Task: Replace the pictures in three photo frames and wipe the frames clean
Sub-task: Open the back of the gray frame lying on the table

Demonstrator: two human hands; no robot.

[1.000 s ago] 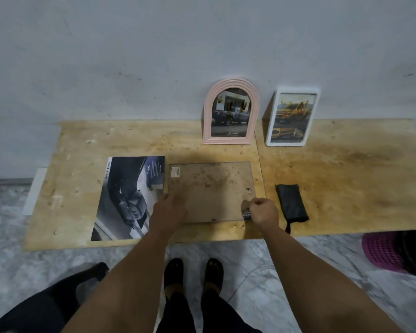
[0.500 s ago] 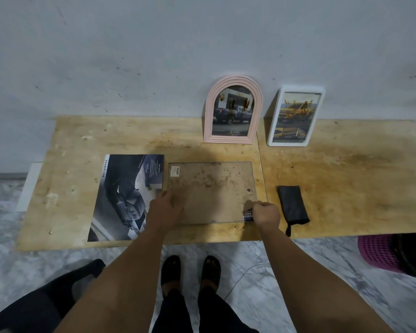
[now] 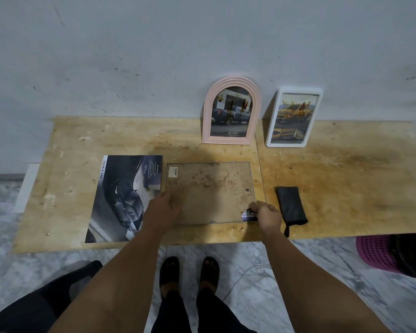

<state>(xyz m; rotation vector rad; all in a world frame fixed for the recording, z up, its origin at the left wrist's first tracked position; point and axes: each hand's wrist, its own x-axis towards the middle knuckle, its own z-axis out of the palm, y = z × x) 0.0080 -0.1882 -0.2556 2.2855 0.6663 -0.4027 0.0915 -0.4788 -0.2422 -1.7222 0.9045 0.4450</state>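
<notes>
Pinching a printed picture corner (image 3: 248,215) at the face-down frame (image 3: 209,192)'s near-right edge, right hand (image 3: 268,216) grips it; left hand (image 3: 162,207) presses flat, fingers straight, on frame's left. Cloth (image 3: 291,205) just right; pink frame (image 3: 231,111) & white frame (image 3: 294,117) stand at wall.

A brown-backed frame (image 3: 209,192) lies face down near the surface's front edge, a printed picture corner (image 3: 248,215) showing at its near right. A car picture (image 3: 126,197) lies flat just left. Far behind stand an arched pink frame (image 3: 231,111) and a white frame (image 3: 294,117); a dark cloth (image 3: 291,205) lies right.
</notes>
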